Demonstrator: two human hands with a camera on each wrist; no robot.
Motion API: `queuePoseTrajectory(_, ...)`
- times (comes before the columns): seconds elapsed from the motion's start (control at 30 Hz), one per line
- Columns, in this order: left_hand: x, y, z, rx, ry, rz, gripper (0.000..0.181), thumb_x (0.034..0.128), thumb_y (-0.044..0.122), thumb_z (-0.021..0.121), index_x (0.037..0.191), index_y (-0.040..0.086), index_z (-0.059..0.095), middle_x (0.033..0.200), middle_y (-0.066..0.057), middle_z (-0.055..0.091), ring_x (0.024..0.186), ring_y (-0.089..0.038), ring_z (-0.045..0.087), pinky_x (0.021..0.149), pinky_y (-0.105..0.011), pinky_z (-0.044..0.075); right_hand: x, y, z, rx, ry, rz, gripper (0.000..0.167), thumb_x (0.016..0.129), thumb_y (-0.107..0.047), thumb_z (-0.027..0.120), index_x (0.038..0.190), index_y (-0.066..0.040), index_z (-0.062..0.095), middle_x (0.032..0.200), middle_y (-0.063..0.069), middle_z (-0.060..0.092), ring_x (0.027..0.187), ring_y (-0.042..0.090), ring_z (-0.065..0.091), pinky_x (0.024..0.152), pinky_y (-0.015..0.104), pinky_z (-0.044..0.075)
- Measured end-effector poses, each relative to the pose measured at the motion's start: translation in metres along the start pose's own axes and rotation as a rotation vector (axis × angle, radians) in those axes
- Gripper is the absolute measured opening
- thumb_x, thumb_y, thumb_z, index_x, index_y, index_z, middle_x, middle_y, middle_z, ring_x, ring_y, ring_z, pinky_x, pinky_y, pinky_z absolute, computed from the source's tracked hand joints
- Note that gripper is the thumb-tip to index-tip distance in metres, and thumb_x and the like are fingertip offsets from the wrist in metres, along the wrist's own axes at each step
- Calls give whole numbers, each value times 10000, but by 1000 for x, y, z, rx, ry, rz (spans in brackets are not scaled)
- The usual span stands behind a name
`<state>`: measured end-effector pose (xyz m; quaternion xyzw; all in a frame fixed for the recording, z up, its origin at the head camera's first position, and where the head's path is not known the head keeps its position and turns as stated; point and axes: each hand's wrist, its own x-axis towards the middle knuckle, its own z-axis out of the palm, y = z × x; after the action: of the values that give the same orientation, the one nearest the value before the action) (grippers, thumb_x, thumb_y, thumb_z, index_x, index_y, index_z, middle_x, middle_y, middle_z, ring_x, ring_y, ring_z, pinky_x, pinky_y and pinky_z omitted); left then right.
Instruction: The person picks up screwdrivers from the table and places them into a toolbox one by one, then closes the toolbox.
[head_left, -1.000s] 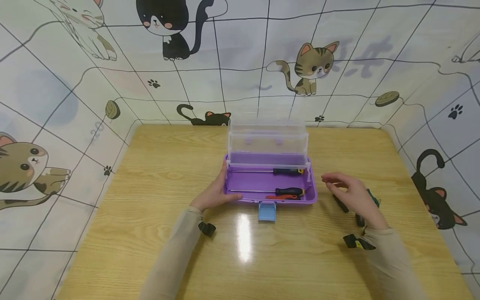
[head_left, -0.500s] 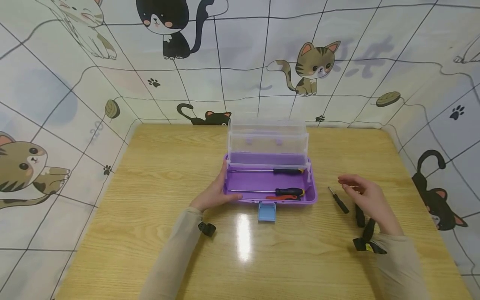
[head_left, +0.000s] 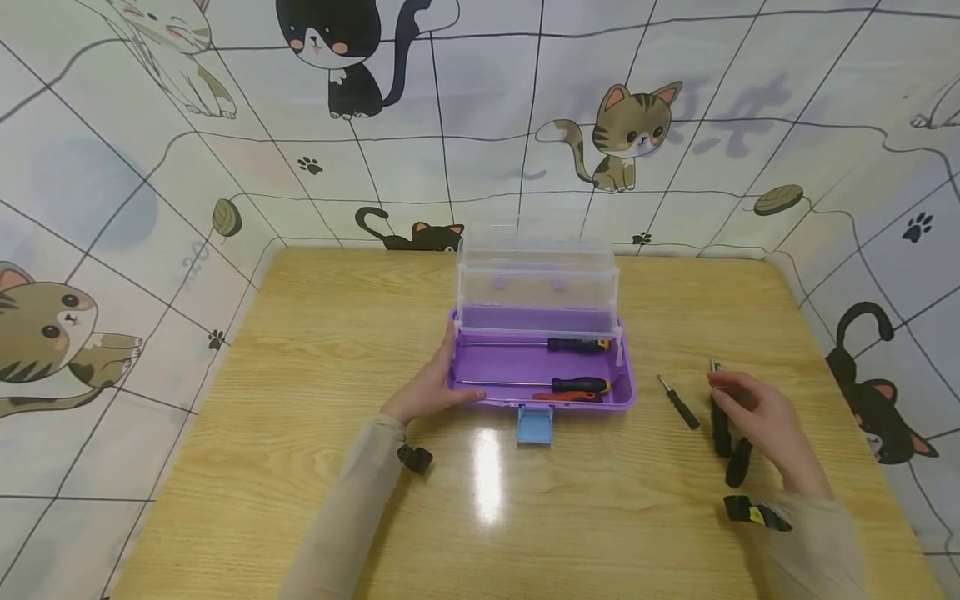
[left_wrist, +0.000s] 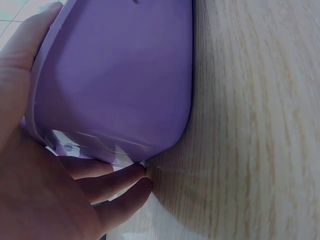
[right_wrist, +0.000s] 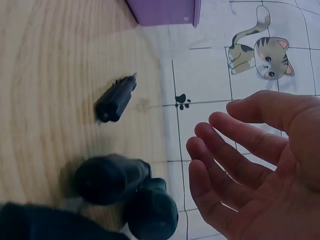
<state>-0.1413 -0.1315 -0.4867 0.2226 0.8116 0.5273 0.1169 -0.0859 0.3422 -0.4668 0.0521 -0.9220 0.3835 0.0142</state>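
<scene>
A purple toolbox point(head_left: 630, 392) stands on the table, its clear lid point(head_left: 536, 287) raised. My left hand point(head_left: 423, 390) grips its left end, thumb on the front rim and fingers round the side wall. Inside lie a long screwdriver point(head_left: 577, 343) at the back, another screwdriver point(head_left: 581, 384) nearer the front, and a flat orange-red tool point(head_left: 562, 397). My right hand point(head_left: 767, 421) hovers, fingers loosely bent and holding nothing, above two dark tool handles point(head_left: 721, 429); their heads are mostly hidden beneath it. A small black-handled screwdriver point(head_left: 681, 406) lies between that hand and the box.
A blue latch point(head_left: 535, 425) hangs from the toolbox's front. The wooden table point(head_left: 600, 525) meets a cat-printed covering point(head_left: 480, 158) at the back and sides. Dark straps with small blocks sit at both wrists.
My right hand has drawn back to the right and toward me, away from the toolbox, uncovering the small screwdriver and the dark handles. My left hand has stayed on the box.
</scene>
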Motion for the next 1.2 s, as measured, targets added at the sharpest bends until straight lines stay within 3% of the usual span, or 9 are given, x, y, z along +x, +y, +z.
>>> queuePoseTrajectory(0.23,-7,29,-6,-25,-16,-19,1255,777,98,810,1494,67,-219,1575,-214,-100,1437,-345,33,1152,-453,88,-10,8,-5,14,51,-2,308,953,-99,605,1213,67,598,1040,-194,593,906,-191,460,717,49,390)
queuePoseTrajectory(0.3,-7,33,-7,-24,-25,-22,1244,784,91,802,1489,55,-223,1573,-219,-104,1438,-342,25,1155,-440,86,-13,9,-6,2,56,9,303,953,-95,604,1205,71,600,1028,-236,566,893,-201,453,701,56,390)
queuePoseTrajectory(0.37,-7,34,-7,-26,-29,-20,1240,783,81,800,1488,40,-219,1571,-224,-104,1437,-349,33,1153,-441,94,-15,10,-7,-19,64,25,295,952,-101,604,1196,65,609,1020,-203,581,868,-207,445,685,65,393)
queuePoseTrajectory(0.5,-7,34,-8,-26,-25,-24,1236,780,74,800,1487,23,-212,1571,-227,-101,1435,-347,42,1152,-434,101,-17,12,-4,-50,66,52,290,956,-110,597,1191,57,617,1034,87,655,822,-191,443,647,91,411)
queuePoseTrajectory(0.6,-7,33,-7,-24,-23,-25,1237,779,76,802,1487,23,-210,1570,-228,-93,1435,-348,48,1152,-427,101,-19,13,-2,-52,57,75,298,963,-119,587,1200,59,612,1073,220,636,812,-177,448,635,96,414)
queuePoseTrajectory(0.87,-6,30,-6,-38,-18,-14,1242,772,87,812,1487,3,-200,1572,-226,-71,1429,-371,89,1150,-436,113,-23,15,4,-73,80,95,283,947,-109,605,1174,59,626,962,140,661,775,-165,451,632,95,401)
queuePoseTrajectory(1.13,-2,-2,1,2,9,-25,1289,761,162,833,1509,126,-215,1595,-87,-102,1446,-259,39,1154,-415,84,-29,11,14,-126,73,91,324,915,-73,634,1190,90,579,1056,276,624,769,-171,412,560,153,413)
queuePoseTrajectory(1.2,-2,-1,0,5,2,-25,1285,765,167,829,1508,133,-219,1594,-74,-121,1446,-244,20,1155,-406,76,-29,9,17,-132,78,95,345,906,-66,639,1200,99,565,1061,280,615,770,-152,429,566,149,410)
